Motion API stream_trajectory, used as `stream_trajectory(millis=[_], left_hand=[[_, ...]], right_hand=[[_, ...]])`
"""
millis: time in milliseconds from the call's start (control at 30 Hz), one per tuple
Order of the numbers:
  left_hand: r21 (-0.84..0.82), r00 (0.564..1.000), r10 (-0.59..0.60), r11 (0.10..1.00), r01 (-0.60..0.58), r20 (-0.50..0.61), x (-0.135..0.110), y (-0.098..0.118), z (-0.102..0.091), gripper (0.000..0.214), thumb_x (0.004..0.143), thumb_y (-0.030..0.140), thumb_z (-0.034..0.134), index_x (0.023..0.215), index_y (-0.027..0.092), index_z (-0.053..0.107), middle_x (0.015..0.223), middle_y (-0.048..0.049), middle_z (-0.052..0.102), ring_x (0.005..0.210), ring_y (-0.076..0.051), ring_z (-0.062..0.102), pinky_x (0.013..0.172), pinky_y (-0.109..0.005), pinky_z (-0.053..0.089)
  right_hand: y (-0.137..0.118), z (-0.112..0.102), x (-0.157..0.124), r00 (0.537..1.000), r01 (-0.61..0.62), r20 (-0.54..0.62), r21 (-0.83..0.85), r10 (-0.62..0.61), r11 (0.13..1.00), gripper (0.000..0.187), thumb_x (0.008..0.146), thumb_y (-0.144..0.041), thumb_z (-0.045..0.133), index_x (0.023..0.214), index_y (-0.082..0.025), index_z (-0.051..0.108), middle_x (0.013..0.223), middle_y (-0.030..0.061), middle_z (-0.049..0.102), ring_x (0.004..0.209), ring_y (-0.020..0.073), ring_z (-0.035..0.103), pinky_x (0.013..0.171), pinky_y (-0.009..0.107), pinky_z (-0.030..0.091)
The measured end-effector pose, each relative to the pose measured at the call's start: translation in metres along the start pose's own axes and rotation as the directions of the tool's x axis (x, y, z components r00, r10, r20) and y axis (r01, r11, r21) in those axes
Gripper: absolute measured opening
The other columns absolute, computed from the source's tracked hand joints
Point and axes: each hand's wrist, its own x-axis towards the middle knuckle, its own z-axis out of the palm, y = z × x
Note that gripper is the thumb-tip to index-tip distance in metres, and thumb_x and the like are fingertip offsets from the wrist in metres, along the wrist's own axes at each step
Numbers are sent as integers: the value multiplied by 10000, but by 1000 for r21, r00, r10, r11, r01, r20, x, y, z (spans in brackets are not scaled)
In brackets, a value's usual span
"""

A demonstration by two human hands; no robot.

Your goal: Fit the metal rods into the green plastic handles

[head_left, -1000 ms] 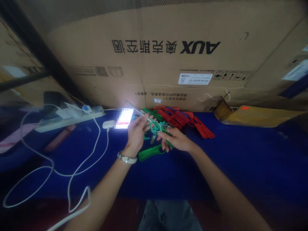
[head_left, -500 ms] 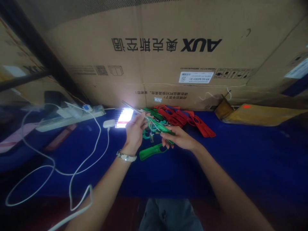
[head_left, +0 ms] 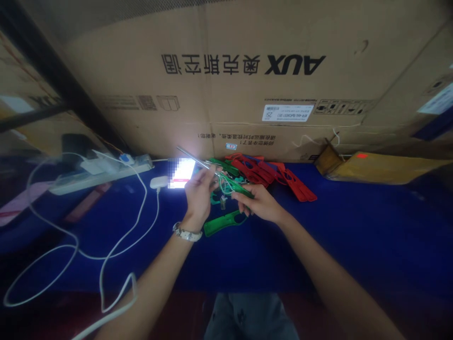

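My left hand (head_left: pixel 198 191) is closed around the metal tube (head_left: pixel 191 156) of a long-nosed lighter, which points up and to the left. Thin pale wires loop from the tube over the lighter's green plastic handle (head_left: pixel 238 184). The handle's near end is pinched in the fingers of my right hand (head_left: pixel 262 204). Just below hangs or lies a small clear part (head_left: pixel 223 202); I cannot tell whether it is attached. A loose green handle shell (head_left: pixel 221 224) rests on the table under my hands. Behind them lie more green parts (head_left: pixel 226 166) and several red handle shells (head_left: pixel 299 185), heaped together.
A lit phone screen (head_left: pixel 182 174) glows beside my left hand. White cables (head_left: pixel 106 257) and a power strip (head_left: pixel 102 174) occupy the left side of the blue table (head_left: pixel 354 236). Cardboard (head_left: pixel 230 94) forms the back wall; a yellow packet (head_left: pixel 385 169) lies at right.
The green handle has tilted slightly between my hands, and my right fingers have shifted a little along it. The wires stand out in a wider loop. The loose parts stay put.
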Motion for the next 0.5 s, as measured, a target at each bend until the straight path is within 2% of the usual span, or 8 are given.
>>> stream_trajectory(millis=[133, 333, 500], left_hand=[[-17, 1000, -13, 1000, 13, -14, 0, -2, 0, 259, 700, 380, 864, 834, 180, 769, 892, -51, 783, 722, -115, 709, 666, -211, 560], [-31, 999, -29, 999, 30, 17, 1, -3, 0, 298, 655, 400, 894, 808, 176, 771, 877, -57, 784, 675, -110, 694, 653, -222, 566], [-52, 999, -31, 998, 32, 12, 0, -1, 1, 296, 651, 391, 899, 814, 179, 774, 868, -56, 784, 664, -111, 695, 625, -210, 554]], right_hand=[[2, 0, 1, 999, -34, 23, 39, 33, 999, 449, 855, -583, 665, 701, -171, 576, 537, -23, 611, 387, 71, 511, 399, 199, 417], [5, -8, 1, 982, -95, 179, 162, 65, 982, 443, 863, -580, 670, 945, -144, 651, 628, -19, 661, 447, 75, 559, 413, 185, 452], [-2, -12, -5, 955, -109, 292, 188, 50, 976, 395, 924, -523, 628, 833, -139, 632, 576, -30, 607, 437, 66, 543, 411, 176, 446]])
